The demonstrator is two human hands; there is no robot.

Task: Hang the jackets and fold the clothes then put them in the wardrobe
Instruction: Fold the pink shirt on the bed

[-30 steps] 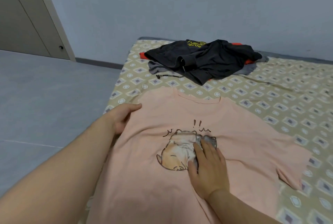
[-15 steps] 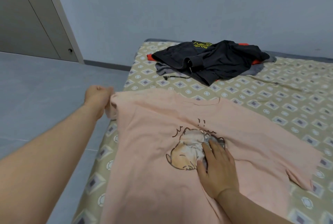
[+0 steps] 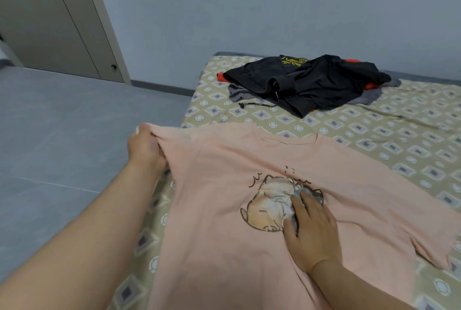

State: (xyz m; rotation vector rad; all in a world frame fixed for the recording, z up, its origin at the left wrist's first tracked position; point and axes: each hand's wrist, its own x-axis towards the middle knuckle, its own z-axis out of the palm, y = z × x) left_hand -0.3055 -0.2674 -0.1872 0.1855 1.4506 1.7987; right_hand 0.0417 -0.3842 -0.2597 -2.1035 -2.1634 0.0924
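The right hand (image 3: 311, 232) lies nearest, fingers straight and flat on the cartoon cat print (image 3: 269, 207) of the pale pink short-sleeved cotton T-shirt (image 3: 224, 247), pressing it down without curling round anything. The shirt is spread front-up along the near left edge of the bed with the beige diamond-patterned sheet (image 3: 374, 140), its hem toward the person and its collar pointing away. It looks light, thin and limp, so it should wrinkle and slide on the sheet unless one palm pins it, and it will not hold a crease by itself. The best holds seem to be the shoulder seams and sleeve ends, pulled taut before each fold. Further out, the left hand (image 3: 146, 146) grips the shirt's left sleeve, fingers curled round a bunch of cloth and lifting it just past the bed's edge over the grey tiled floor (image 3: 62, 122); the opposite sleeve lies loose and rumpled on the sheet. Well apart, near the far wall, sits a crumpled pile of dark grey and black clothes (image 3: 311, 85) with orange showing beneath and a drawcord trailing out, unfolded. No open container shows. At far left stands a shut grey panelled door (image 3: 50, 23); I cannot tell whether it is the wardrobe, and anything inside is hidden.
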